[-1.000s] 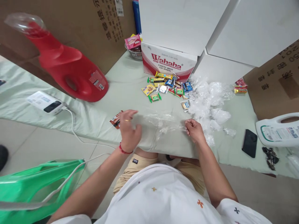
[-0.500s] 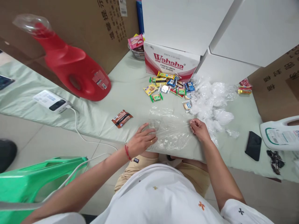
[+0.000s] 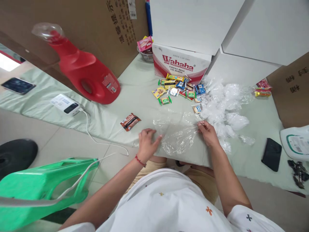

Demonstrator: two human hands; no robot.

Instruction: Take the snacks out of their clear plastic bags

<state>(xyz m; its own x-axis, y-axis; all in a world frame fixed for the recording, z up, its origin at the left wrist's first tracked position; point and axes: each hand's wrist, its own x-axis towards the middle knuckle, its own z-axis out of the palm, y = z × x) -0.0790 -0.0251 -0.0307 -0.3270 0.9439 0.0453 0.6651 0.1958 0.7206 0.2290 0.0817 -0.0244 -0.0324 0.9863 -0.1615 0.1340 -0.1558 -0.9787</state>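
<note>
A clear plastic bag (image 3: 178, 137) lies spread on the green cloth in front of me. My right hand (image 3: 208, 132) pinches its right edge between thumb and fingers. Beside the bag's left edge is my left hand (image 3: 147, 144), fingers apart and bent, with nothing in it. A brown-wrapped snack (image 3: 130, 121) rests just beyond the left hand. Farther back sits a pile of small wrapped snacks (image 3: 177, 86) in yellow, green and blue. Crumpled clear plastic bags (image 3: 224, 108) are heaped to the right of the pile, near my right hand.
At the left stand a red jug (image 3: 88, 75) and a white power bank (image 3: 65, 104) with a cable. A Wahaba-style lettered white-and-red carton, marked Wahaha (image 3: 181, 62), backs the snacks. A black phone (image 3: 271, 154), keys (image 3: 298, 172) and a white bottle (image 3: 295, 143) lie right. A green stool (image 3: 29, 183) is below.
My left hand has come off the bag's left side, drawing slightly left and toward me. My right hand still pinches the bag. The camera view has shifted a little left.
</note>
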